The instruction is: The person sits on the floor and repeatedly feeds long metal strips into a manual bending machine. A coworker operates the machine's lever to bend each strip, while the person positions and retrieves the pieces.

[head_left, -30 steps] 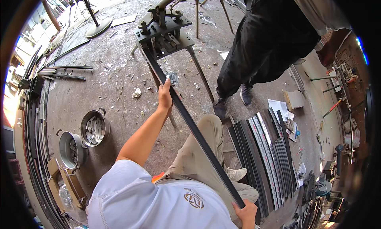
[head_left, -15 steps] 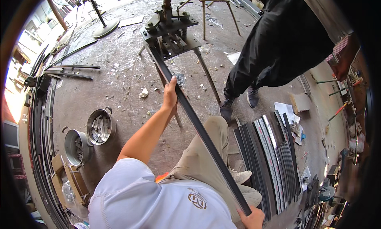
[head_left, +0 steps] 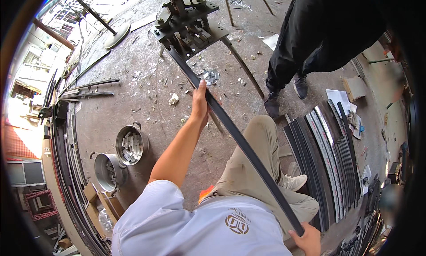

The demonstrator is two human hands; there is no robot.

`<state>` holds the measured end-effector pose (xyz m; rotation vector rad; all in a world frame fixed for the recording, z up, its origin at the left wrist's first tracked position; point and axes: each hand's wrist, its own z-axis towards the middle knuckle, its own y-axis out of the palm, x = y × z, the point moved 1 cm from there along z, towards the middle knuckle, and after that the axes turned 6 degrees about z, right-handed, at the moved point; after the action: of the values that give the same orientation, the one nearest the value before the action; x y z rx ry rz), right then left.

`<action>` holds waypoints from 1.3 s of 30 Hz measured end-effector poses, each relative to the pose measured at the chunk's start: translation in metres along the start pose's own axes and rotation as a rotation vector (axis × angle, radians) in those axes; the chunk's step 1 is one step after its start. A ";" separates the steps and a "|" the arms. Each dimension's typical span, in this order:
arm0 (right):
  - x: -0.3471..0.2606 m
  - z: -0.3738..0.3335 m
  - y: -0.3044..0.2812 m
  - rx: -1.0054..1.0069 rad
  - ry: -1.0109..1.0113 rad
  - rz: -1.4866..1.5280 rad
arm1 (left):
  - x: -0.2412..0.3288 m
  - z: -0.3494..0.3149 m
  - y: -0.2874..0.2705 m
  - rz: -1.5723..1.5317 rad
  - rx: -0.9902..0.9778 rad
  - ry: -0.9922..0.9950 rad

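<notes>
Both grips hold the dark bar (head_left: pixel 253 160), its far end at the press (head_left: pixel 186 18): left hand (head_left: pixel 200 101) partway along, right hand (head_left: pixel 309 239) at the near end. It looks unfinished; the loose bars (head_left: pixel 327 167) are unclear.

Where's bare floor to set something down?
Largely bare floor lies between the two pots and the short bars beyond them, also between pots and left forearm. Crowded: scraps by the press, long strips right of the knee.

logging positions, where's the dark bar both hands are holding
In the head view, the dark bar slants from the press at the top, through the left hand, to the right hand at lower right.
</notes>
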<state>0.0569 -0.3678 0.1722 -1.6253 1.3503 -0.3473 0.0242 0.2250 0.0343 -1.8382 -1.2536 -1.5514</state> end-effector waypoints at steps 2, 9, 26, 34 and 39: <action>0.005 0.009 0.015 -0.030 -0.098 -0.089 | 0.002 -0.007 -0.004 0.019 0.021 0.005; 0.012 0.023 0.020 -0.148 0.092 0.009 | -0.023 -0.003 -0.006 -0.051 0.108 0.040; 0.119 0.024 0.031 -0.059 0.219 -0.012 | -0.104 -0.129 0.127 0.024 -0.361 -0.360; 0.149 0.025 0.032 0.269 0.057 0.006 | -0.100 -0.196 0.163 0.158 -0.623 -0.462; 0.162 0.029 0.039 0.431 -0.113 0.037 | -0.119 -0.209 0.171 0.296 -0.701 -0.446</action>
<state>0.1108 -0.4924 0.0718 -1.2411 1.1260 -0.4805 0.0569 -0.0677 0.0209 -2.7780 -0.5515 -1.5749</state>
